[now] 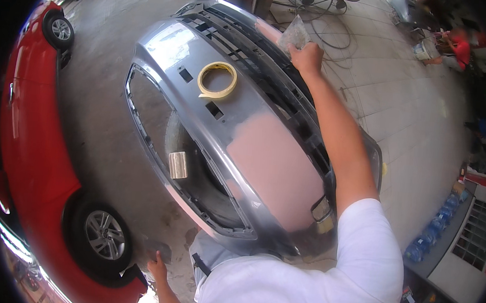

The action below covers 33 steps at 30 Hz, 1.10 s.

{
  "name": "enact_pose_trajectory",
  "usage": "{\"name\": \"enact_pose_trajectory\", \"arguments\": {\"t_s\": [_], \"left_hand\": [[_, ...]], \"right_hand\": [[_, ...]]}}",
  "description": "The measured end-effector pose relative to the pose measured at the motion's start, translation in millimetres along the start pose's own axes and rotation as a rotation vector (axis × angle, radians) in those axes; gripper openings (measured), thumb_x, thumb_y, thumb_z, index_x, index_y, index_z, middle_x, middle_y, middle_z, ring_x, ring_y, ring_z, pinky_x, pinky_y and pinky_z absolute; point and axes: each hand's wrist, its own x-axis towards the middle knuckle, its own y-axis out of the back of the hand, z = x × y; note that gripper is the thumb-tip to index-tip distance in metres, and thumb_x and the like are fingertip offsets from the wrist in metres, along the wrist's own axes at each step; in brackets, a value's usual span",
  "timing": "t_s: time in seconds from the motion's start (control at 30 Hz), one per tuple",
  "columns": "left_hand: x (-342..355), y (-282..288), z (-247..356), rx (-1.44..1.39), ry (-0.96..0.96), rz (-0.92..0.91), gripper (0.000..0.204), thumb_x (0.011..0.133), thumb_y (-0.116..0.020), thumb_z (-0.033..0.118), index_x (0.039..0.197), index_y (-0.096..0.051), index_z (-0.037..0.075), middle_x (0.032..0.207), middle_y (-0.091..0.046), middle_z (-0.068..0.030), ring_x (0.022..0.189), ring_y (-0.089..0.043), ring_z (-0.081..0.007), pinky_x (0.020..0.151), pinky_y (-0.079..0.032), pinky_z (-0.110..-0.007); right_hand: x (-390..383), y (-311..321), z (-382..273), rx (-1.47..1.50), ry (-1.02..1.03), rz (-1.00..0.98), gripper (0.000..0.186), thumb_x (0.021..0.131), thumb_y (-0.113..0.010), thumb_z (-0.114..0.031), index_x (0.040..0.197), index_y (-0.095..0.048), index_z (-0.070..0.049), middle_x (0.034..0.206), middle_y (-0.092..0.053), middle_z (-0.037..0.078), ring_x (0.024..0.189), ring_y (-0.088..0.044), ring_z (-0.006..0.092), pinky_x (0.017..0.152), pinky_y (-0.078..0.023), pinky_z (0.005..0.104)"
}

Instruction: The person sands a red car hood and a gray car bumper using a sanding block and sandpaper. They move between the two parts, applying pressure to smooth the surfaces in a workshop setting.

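A grey car bumper cover [197, 114] with smooth pink filler patches [273, 165] lies in front of me. My right hand [307, 57] reaches over its far side, closed on a pale, translucent flat piece [294, 34] whose exact kind I cannot make out. Down by my left leg, my left hand [157, 266] pinches a dark grey flat piece [156, 251], perhaps sandpaper. On the bumper's upper face rests a roll of yellow masking tape [201, 85]. Through the bumper's left opening shows a tan, shiny cylinder [178, 165], beside a black tyre [209, 191].
A red car [41, 137] stands along the left, its wheel [102, 234] close to my left hand. Cables [332, 39] trail over the floor beyond the bumper. Blue water jugs [432, 229] line the right side. A person in red [457, 49] sits far right near a white bucket [426, 50].
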Motion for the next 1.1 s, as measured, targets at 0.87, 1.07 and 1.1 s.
{"name": "enact_pose_trajectory", "arguments": {"t_s": [0.87,1.07,1.1], "left_hand": [[84,111,298,-0.605,-0.362,0.378,0.051,0.096,-0.065,0.036,0.124,-0.061,-0.007,0.074,-0.063,-0.012,0.067,-0.059,-0.0224,0.067,-0.048,-0.036],[-6,89,413,-1.176,-0.718,0.027,0.064,0.099,-0.064,0.046,0.1,-0.066,-0.018,0.091,-0.069,-0.0126,0.075,-0.059,-0.0155,0.066,-0.048,-0.033],[-18,87,415,-1.176,-0.769,0.012,0.064,0.099,-0.064,0.046,0.099,-0.066,-0.018,0.091,-0.07,-0.0124,0.074,-0.058,-0.0151,0.065,-0.048,-0.033]], "right_hand": [[-261,344,168,1.175,-0.773,0.487,0.031,0.088,-0.076,-0.019,0.113,-0.064,-0.006,0.103,-0.071,0.006,0.088,-0.07,0.0187,0.062,-0.059,0.0364],[-309,285,179,0.797,-0.747,0.242,0.036,0.088,-0.077,-0.018,0.115,-0.063,0.0,0.101,-0.07,0.009,0.084,-0.069,0.0178,0.061,-0.061,0.0364],[-304,277,172,0.812,-0.725,0.233,0.035,0.088,-0.077,-0.018,0.113,-0.064,0.001,0.098,-0.07,0.008,0.083,-0.069,0.018,0.059,-0.061,0.0365]]}}
